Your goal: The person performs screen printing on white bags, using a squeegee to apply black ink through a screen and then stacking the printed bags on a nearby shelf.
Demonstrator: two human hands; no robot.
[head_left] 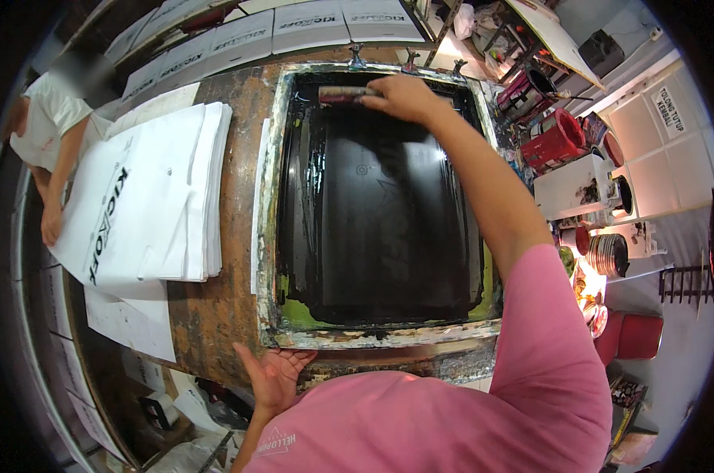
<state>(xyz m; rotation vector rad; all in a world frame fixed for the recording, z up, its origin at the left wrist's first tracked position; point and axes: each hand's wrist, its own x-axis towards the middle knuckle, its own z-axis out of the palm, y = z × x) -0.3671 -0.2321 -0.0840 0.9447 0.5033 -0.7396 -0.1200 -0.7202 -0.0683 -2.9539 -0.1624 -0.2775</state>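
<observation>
A screen printing frame (373, 340) with a worn, paint-spattered border lies on the table before me. Black ink coats most of its mesh (396, 244), through which a faint design shows; green strips remain along the lower and side edges. At the far end, my right hand (404, 98) is closed around a squeegee (341, 95), which rests on the inked mesh. My left hand (275, 377) is palm up with fingers spread, just under the frame's near left corner. Whether its fingertips touch the frame I cannot tell.
Left of the frame lies a stack of white sheets (203, 189) on the worn wooden table (235, 213). A co-worker's hand (52, 224) holds a printed sheet there. Racks of printed sheets (310, 25) stand at the back. Ink-stained buckets (558, 134) crowd the right.
</observation>
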